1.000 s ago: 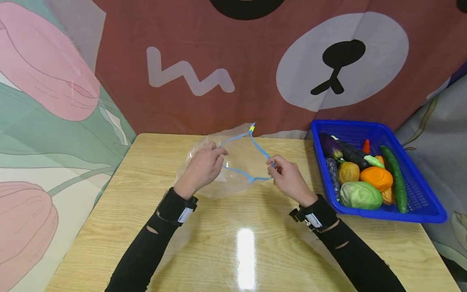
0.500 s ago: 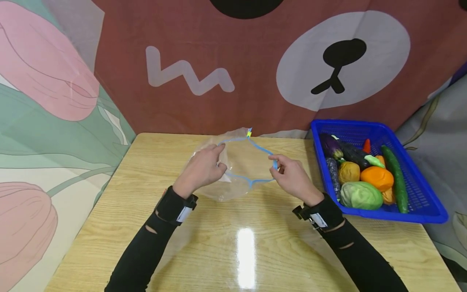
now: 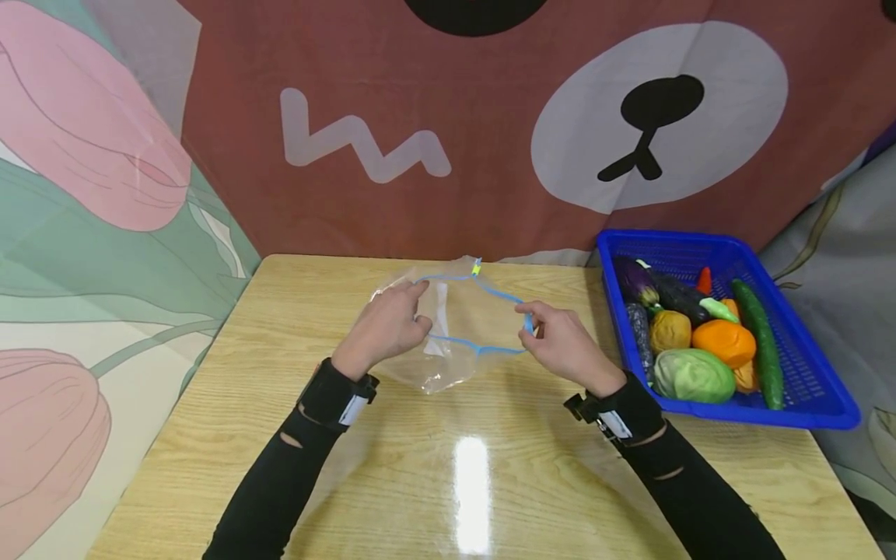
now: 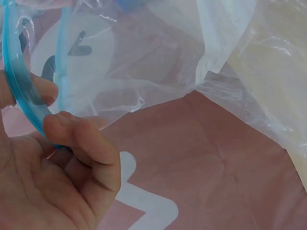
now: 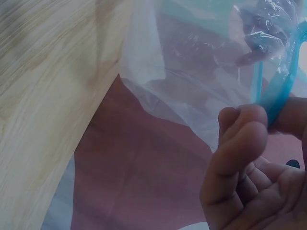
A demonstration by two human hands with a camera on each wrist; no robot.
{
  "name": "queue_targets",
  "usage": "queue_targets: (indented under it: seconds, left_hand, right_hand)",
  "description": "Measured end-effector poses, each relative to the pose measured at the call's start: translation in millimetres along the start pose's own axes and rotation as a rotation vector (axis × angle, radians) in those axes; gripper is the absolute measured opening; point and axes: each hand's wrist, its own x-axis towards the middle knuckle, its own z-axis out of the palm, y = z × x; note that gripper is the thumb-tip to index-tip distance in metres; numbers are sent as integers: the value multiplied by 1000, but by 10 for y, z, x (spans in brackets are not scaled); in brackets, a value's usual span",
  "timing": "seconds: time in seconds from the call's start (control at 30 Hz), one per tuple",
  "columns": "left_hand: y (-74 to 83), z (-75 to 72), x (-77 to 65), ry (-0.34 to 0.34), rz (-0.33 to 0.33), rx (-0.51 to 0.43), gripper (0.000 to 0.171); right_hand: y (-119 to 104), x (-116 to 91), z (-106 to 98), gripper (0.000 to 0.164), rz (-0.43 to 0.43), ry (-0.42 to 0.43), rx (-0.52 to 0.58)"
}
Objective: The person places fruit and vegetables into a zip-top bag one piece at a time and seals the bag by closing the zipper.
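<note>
A clear plastic zip bag (image 3: 448, 375) with a blue zip strip (image 3: 500, 293) is held between both hands, its mouth spread apart. A yellow slider (image 3: 477, 269) sits at the far corner of the strip. My left hand (image 3: 383, 327) grips the left side of the mouth; in the left wrist view, curled fingers (image 4: 81, 132) meet the blue strip. On the right side, my right hand (image 3: 563, 342) pinches the strip between thumb and fingers, as the right wrist view shows with its fingertips (image 5: 252, 117) against the blue edge. A white band (image 3: 441, 307) runs across the bag.
A blue plastic basket (image 3: 815, 365) stands on the wooden table (image 3: 392, 482) at the right. In it lie a cabbage (image 3: 693, 376), a cucumber (image 3: 759, 342), an orange vegetable (image 3: 723, 343) and eggplants (image 3: 635, 281). A printed cloth (image 3: 490, 148) hangs behind the table.
The bag's slider corner has dropped and shifted slightly left. My right hand has moved a little to the right, the mouth is spread wider, and my left thumb and index finger are farther apart.
</note>
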Motion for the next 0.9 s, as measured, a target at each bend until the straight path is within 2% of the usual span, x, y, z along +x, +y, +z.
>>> queue_targets:
  seconds: [0.33, 0.6, 0.67, 0.9]
  left_hand:
    - [39, 21, -2, -31, 2, -26, 58]
    - [188, 198, 8, -109, 62, -79, 68]
    - [208, 223, 11, -107, 77, -104, 68]
    - [201, 244, 31, -50, 94, -98, 67]
  right_hand:
    - [103, -34, -5, 35, 7, -11, 6]
    - [40, -50, 16, 42, -6, -69, -35]
    - [12, -60, 9, 44, -14, -71, -28]
    - [15, -66, -20, 44, -44, -47, -9]
